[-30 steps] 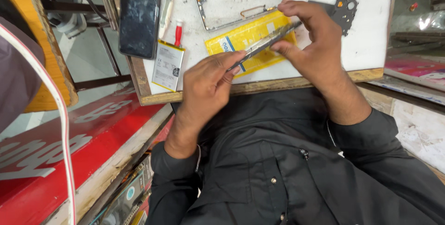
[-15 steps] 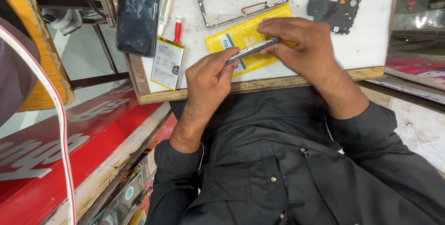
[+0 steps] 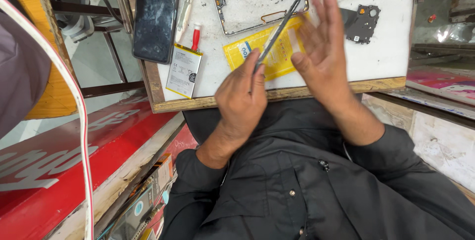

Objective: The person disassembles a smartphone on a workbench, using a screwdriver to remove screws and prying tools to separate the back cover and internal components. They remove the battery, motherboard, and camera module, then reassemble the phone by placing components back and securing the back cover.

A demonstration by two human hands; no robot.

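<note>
Both hands hover over the near edge of the white work board [image 3: 386, 57]. Left hand [image 3: 242, 96] pinches the lower end of a thin grey metal strip [image 3: 279, 29], fingers clenched around it. Right hand [image 3: 321, 52] is released, palm flat and fingers spread, holding nothing, just beside the strip and blurred.

That strip's long axis runs diagonally: from the left fingers it points up and to the right, away from the person, its far tip reaching over the lower right corner of the phone frame [image 3: 262, 2]. Whether the tip touches the frame cannot be told.

Directly under the strip lies a yellow battery [image 3: 277, 57]. Right of the strip sits a small dark cover plate [image 3: 363, 24]. Left of it are a white-labelled battery [image 3: 184, 71], a red-handled tool [image 3: 196, 37] and a dark phone screen [image 3: 156, 15].
</note>
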